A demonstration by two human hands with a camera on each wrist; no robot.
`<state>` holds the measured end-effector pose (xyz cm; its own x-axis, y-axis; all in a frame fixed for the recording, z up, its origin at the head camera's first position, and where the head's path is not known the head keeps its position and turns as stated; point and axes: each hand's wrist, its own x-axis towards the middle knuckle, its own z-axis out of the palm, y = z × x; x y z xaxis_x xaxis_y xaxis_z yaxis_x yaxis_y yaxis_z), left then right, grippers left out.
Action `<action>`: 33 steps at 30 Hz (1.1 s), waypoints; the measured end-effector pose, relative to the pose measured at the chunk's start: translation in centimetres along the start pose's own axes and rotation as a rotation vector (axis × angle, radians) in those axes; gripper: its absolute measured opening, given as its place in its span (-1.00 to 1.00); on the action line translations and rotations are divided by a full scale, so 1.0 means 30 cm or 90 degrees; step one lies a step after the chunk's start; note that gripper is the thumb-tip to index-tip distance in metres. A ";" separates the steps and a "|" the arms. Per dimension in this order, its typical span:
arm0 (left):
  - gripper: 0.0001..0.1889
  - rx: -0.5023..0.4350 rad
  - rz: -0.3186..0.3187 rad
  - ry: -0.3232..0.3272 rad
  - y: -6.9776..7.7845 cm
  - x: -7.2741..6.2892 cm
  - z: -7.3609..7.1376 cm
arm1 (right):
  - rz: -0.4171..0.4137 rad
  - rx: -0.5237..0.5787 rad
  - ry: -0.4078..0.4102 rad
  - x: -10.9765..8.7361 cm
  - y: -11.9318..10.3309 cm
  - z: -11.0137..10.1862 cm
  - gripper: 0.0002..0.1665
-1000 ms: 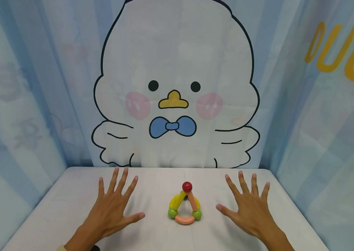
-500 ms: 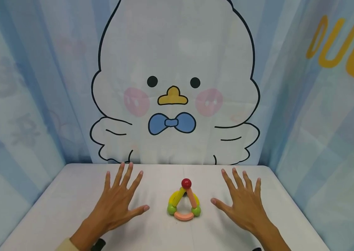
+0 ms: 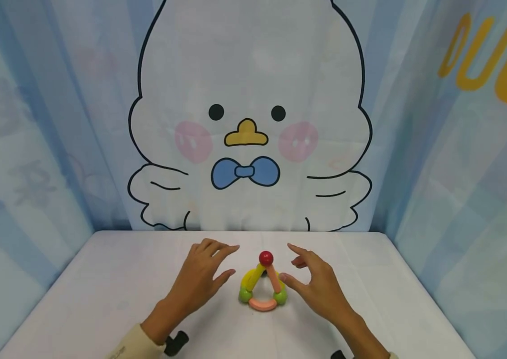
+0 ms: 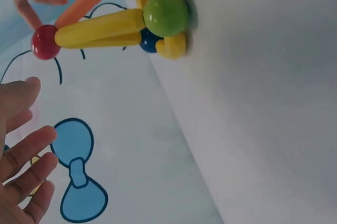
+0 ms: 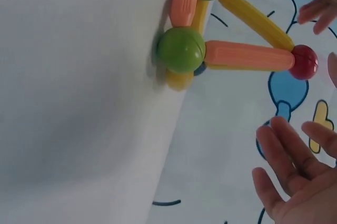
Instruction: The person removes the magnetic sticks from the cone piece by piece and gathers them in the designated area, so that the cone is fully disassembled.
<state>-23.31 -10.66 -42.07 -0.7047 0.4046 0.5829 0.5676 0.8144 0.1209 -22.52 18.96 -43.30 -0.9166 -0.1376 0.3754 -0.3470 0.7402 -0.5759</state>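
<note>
A pyramid of toy rods and balls (image 3: 253, 279) stands on the white table, a red ball (image 3: 266, 258) at its peak. Green balls (image 4: 166, 14) mark its two near corners, joined by a curved orange rod (image 3: 262, 305); a dark blue ball (image 4: 150, 40) is partly hidden at the back. My left hand (image 3: 199, 274) hovers to the left of it, fingers relaxed and apart from the toy. On the other side, my right hand (image 3: 321, 284) has its thumb near the right green ball and its fingers loosely bent. Nothing is held in either hand.
The white table (image 3: 101, 299) reaches back to a curtain with a printed duck (image 3: 253, 75). Blue and white curtains (image 3: 460, 174) hang on both sides. Dark wrist-worn pieces (image 3: 176, 343) show near the sleeves.
Both hands have moved inward from the sides toward the toy, their spread fingers drawing together and bending. The toy stays in place on the table; the head view has tilted slightly.
</note>
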 end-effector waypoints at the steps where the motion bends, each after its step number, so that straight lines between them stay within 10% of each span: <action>1: -0.33 -0.011 0.005 0.008 0.011 0.009 0.010 | 0.006 0.023 -0.004 0.004 -0.002 0.008 -0.15; 14: -0.45 -0.121 0.015 0.023 0.096 0.101 0.114 | 0.050 0.196 -0.027 0.052 -0.010 0.102 -0.49; 33: -0.49 -0.059 0.112 -0.017 0.103 0.160 0.138 | 0.040 0.220 -0.049 0.098 -0.030 0.138 -0.61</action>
<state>-26.70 -4.46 -42.23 -0.6016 0.5486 0.5805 0.7186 0.6891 0.0935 -25.72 15.16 -44.70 -0.9461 -0.1574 0.2829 -0.3236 0.4842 -0.8129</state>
